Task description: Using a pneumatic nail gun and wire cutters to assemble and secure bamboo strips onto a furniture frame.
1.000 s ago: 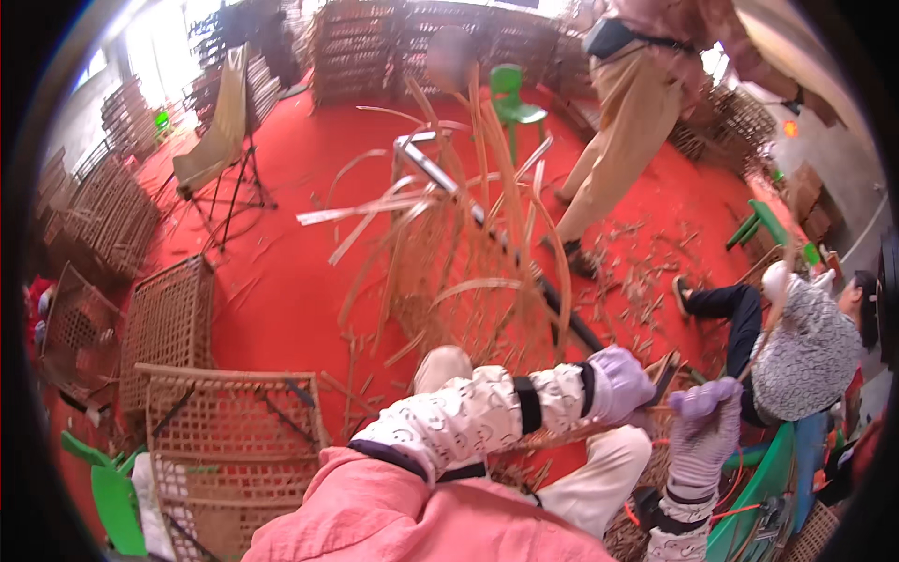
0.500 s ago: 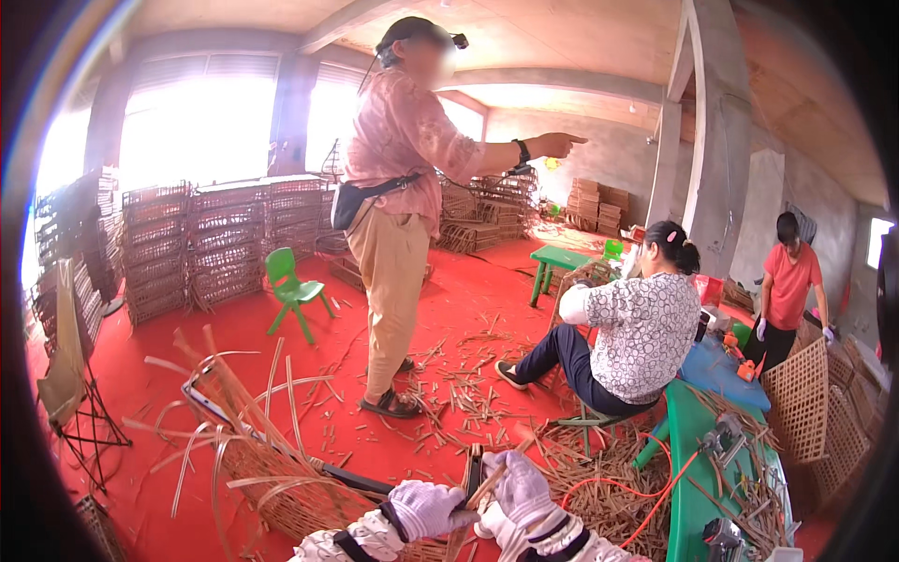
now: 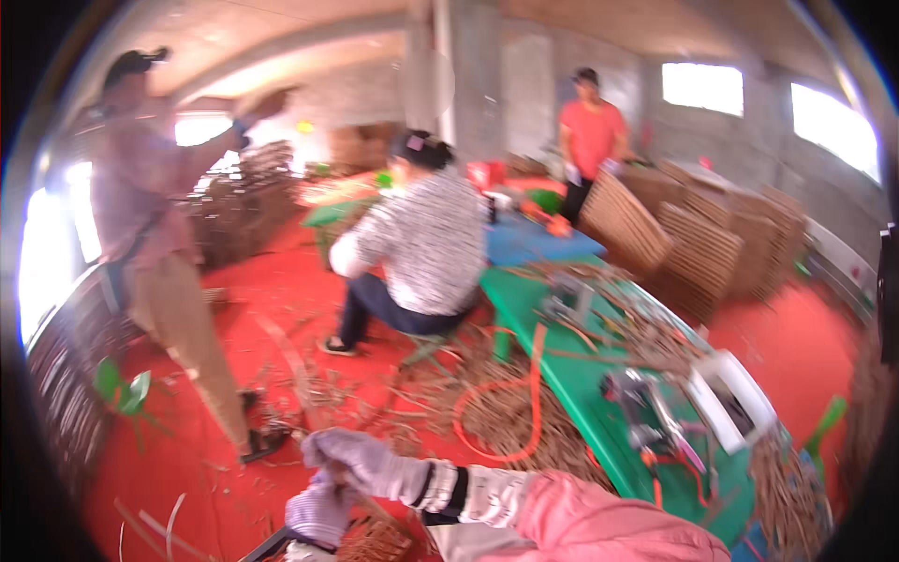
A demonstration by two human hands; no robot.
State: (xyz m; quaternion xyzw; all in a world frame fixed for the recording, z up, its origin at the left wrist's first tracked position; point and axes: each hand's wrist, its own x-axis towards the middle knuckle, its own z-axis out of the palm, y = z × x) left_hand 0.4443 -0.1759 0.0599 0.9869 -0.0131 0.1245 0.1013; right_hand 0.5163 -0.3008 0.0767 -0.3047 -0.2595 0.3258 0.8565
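My right hand [image 3: 351, 456], in a white-purple knit glove, is closed at the lower middle, its forearm crossing from the right. A thin brown strip end [image 3: 298, 435] pokes out at its fingers. Just below and touching it is my left hand [image 3: 318, 513], gloved alike and closed at the edge of a brown woven basket [image 3: 376, 539]. A dark frame bar [image 3: 267, 545] runs beside the left wrist. Motion blur and the overlapping hands hide the exact grip.
A green table [image 3: 524, 300] at the right bears strips, power tools [image 3: 646, 412] and a white box [image 3: 732, 401]. An orange hose [image 3: 536, 393] loops beside it. Cut strips litter the red floor. A seated person [image 3: 417, 244], a pointing person [image 3: 154, 215] and a standing person [image 3: 592, 131] are near.
My view has swung to the right, so the table and the woven stacks sit further left. My hands now appear lower left, with the right hand above the left.
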